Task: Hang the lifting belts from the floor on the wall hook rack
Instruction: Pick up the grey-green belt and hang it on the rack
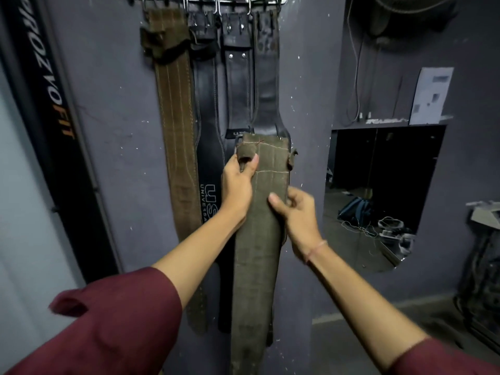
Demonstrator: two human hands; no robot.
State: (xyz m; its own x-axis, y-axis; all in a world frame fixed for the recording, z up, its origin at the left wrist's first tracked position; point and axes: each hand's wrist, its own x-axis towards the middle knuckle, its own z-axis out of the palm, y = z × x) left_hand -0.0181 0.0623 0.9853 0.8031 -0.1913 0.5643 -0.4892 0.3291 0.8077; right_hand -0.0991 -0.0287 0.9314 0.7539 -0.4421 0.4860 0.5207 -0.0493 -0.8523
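A person stands facing the dark wall, both arms out in maroon sleeves. Between the hands hangs an olive belt, held upright and flat side towards us, its stitched top end level with the lower halves of the belts already on the wall and in front of them. Its lower end runs down out of view at the near edge. It is on no hook.

The left grip is clamped on the belt's top left corner: the thumb presses a small cloth loop there and the fingers wrap round the left edge. The right grip is lower, clamped on the right edge, thumb lying across the front and fingers curled behind. A thin band circles that wrist.

High up at the far top is the hook rack, a metal bar with hooks. Four belts hang from it side by side, touching: a brown belt on the left, then a black belt with white lettering low down, and two more dark ones to its right.

Left of all this leans a black banner with white and orange letters. To the right a mirror shows floor clutter, and a paper stands on the ledge above it
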